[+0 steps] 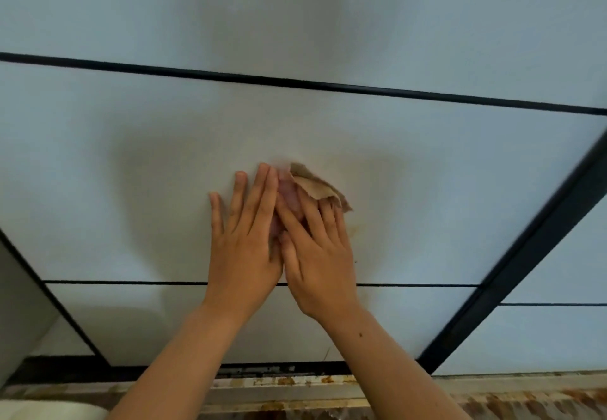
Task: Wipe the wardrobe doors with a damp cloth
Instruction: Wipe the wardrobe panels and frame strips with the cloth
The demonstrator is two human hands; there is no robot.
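Note:
A pale, glossy wardrobe door (164, 163) with thin black dividing strips fills the view. My left hand (244, 242) lies flat against it, fingers straight and spread. Right beside it, my right hand (317, 255) presses a small beige cloth (315, 185) against the door with straight fingers; the cloth pokes out above the fingertips and most of it is hidden under the hand. The two hands touch along their inner edges. A faint brownish smudge (356, 227) shows on the door just right of my right hand.
A thick black frame (525, 255) runs diagonally at the right, with another door panel (558, 331) beyond it. A dark bottom track (256, 370) and a stained, rusty sill (295, 396) lie below. A grey side panel (19, 304) stands at the left.

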